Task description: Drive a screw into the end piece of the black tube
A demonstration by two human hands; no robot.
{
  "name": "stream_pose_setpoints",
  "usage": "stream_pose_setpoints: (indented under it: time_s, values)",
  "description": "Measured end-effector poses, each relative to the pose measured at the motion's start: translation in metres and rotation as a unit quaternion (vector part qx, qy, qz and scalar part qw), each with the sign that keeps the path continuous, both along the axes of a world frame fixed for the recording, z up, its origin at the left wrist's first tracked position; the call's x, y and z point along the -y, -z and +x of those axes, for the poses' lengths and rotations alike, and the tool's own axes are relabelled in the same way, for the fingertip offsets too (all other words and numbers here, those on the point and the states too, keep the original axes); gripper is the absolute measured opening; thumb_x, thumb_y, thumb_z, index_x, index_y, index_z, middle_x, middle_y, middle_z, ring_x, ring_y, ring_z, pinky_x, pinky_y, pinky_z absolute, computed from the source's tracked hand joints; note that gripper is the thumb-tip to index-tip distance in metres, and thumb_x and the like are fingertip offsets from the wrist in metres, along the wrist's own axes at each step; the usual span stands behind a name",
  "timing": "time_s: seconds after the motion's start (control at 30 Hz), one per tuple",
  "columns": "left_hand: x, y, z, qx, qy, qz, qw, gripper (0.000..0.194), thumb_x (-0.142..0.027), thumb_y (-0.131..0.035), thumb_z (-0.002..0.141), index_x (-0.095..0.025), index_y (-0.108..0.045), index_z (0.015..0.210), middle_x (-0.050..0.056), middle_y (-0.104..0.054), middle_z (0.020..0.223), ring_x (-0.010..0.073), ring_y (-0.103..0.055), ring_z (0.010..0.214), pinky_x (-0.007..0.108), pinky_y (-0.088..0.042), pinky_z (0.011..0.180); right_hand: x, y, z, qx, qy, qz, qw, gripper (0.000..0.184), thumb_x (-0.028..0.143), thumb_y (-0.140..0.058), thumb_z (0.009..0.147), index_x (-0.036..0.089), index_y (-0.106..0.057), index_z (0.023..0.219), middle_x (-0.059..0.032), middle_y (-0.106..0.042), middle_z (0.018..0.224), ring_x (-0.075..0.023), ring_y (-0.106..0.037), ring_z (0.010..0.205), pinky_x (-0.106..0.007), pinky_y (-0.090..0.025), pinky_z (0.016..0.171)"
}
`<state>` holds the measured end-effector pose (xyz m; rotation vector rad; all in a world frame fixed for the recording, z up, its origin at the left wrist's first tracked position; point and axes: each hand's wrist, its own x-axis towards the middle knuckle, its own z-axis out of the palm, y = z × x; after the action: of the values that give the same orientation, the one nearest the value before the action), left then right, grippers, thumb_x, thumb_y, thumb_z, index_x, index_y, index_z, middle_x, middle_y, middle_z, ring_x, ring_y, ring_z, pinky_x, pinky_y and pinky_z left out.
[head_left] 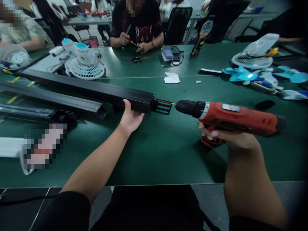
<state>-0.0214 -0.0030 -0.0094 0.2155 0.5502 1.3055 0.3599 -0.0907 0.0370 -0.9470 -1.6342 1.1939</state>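
Black rectangular tube (91,89) was held over the table (168,154) by the left grip (132,119), and, levelled at its slotted bracket (163,107), a red cordless drill (240,117) was clasped by the right grip (227,137)!

dim light puts soft glare on the green table (168,154), right corners dark

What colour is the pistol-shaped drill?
The drill is red and black, seen best in the head view.
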Motion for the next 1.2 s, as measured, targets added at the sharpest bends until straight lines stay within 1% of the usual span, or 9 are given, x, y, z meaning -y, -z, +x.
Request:
stream_pose_setpoints:
  time_s: [0.1,0.17,0.3,0.43,0.6,0.73,0.83,1.03,1.2]
  values:
    - [-0.001,0.003,-0.002,0.021,0.003,0.007,1.000,0.073,-0.071,-0.053,0.132,-0.026,-0.062,0.188,0.012,-0.085,0.168,0.0296,-0.071,0.175,0.035,-0.070,0.134,0.000,-0.001,0.000,0.010,-0.008,0.005,1.000,0.031,0.051,-0.112,0.093,0.029,-0.099,0.111,-0.0083,-0.087,0.091,-0.0199,-0.068,0.058,-0.035,-0.061,0.044]
    - [-0.003,0.006,-0.003,0.032,0.006,0.005,0.999,0.074,-0.071,-0.056,0.131,-0.027,-0.059,0.190,0.012,-0.086,0.167,0.0312,-0.072,0.174,0.037,-0.071,0.135,0.000,0.000,0.000,0.011,-0.004,0.003,1.000,0.032,0.052,-0.112,0.093,0.030,-0.099,0.111,-0.0087,-0.088,0.094,-0.0203,-0.069,0.059,-0.036,-0.063,0.046]
    - [-0.005,0.010,-0.004,0.030,0.007,0.000,1.000,0.075,-0.073,-0.057,0.130,-0.026,-0.061,0.189,0.012,-0.086,0.166,0.0307,-0.072,0.174,0.035,-0.070,0.135,0.001,0.001,0.001,0.007,0.005,0.012,1.000,0.032,0.048,-0.114,0.092,0.034,-0.099,0.116,-0.0087,-0.090,0.100,-0.0212,-0.070,0.060,-0.037,-0.063,0.045]
    - [-0.003,0.003,0.000,0.007,0.001,-0.001,1.000,0.073,-0.072,-0.047,0.133,-0.024,-0.067,0.183,0.011,-0.085,0.168,0.0269,-0.069,0.177,0.031,-0.070,0.133,0.000,0.001,0.000,0.007,0.004,0.025,1.000,0.031,0.047,-0.113,0.093,0.033,-0.099,0.117,-0.0089,-0.090,0.099,-0.0204,-0.069,0.059,-0.036,-0.062,0.044]
    - [0.002,-0.006,0.003,-0.016,-0.003,0.006,1.000,0.075,-0.071,-0.042,0.134,-0.022,-0.065,0.185,0.011,-0.086,0.168,0.0250,-0.070,0.176,0.029,-0.067,0.134,-0.001,-0.003,-0.002,0.013,-0.006,0.023,1.000,0.031,0.051,-0.112,0.093,0.031,-0.099,0.112,-0.0080,-0.088,0.091,-0.0194,-0.067,0.055,-0.034,-0.058,0.041]
    - [0.001,-0.003,0.002,-0.009,-0.003,0.002,1.000,0.077,-0.075,-0.048,0.131,-0.026,-0.062,0.189,0.010,-0.087,0.165,0.0267,-0.075,0.170,0.032,-0.067,0.137,0.000,-0.004,-0.004,-0.001,0.006,0.021,1.000,0.033,0.051,-0.114,0.090,0.031,-0.100,0.112,-0.0084,-0.088,0.092,-0.0191,-0.066,0.053,-0.035,-0.057,0.041]
    - [0.000,-0.001,0.002,-0.015,-0.007,-0.002,1.000,0.081,-0.078,-0.052,0.129,-0.026,-0.061,0.190,0.011,-0.087,0.166,0.0278,-0.076,0.170,0.032,-0.067,0.136,0.001,-0.004,-0.005,-0.005,0.017,0.020,1.000,0.033,0.050,-0.116,0.089,0.031,-0.101,0.112,-0.0088,-0.090,0.094,-0.0193,-0.068,0.054,-0.036,-0.059,0.043]
    - [0.000,-0.002,0.001,-0.016,-0.005,-0.005,1.000,0.078,-0.075,-0.046,0.132,-0.021,-0.065,0.186,0.013,-0.088,0.162,0.0275,-0.073,0.173,0.031,-0.065,0.138,0.001,-0.003,-0.004,-0.006,0.005,0.020,1.000,0.031,0.046,-0.114,0.091,0.031,-0.100,0.115,-0.0088,-0.090,0.097,-0.0184,-0.068,0.055,-0.035,-0.060,0.043]
    - [-0.003,0.004,-0.002,0.024,0.004,0.002,1.000,0.074,-0.074,-0.054,0.130,-0.027,-0.062,0.188,0.010,-0.087,0.166,0.0295,-0.072,0.174,0.037,-0.065,0.142,0.000,-0.001,-0.002,0.004,-0.001,0.014,1.000,0.032,0.050,-0.113,0.093,0.030,-0.100,0.114,-0.0089,-0.088,0.094,-0.0181,-0.064,0.054,-0.035,-0.057,0.041]
